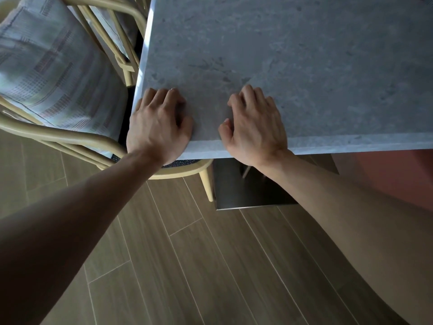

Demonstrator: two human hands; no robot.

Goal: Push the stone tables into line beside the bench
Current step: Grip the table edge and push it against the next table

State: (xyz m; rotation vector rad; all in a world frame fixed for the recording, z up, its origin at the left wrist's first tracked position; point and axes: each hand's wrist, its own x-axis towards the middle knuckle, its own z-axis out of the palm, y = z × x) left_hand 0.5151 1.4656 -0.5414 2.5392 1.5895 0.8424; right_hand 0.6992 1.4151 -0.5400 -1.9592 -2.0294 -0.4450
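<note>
A grey stone table top (293, 66) fills the upper right of the view, its near edge running across the middle. My left hand (159, 123) rests on the top at the near left corner, with the heel of the palm over the edge. My right hand (255, 127) lies on the top a little to the right, also at the near edge. On both hands the fingers are loosely bent with their tips on the stone, and both thumbs lie on top. A reddish-brown surface (386, 177), possibly the bench, shows below the table at the right.
A pale wooden chair (70, 137) with a patterned cushion (46, 73) stands close against the table's left side. Another chair seat's rim (187, 172) sits under the near edge. The table's dark metal base (246, 191) rests on a wood-plank floor (199, 266).
</note>
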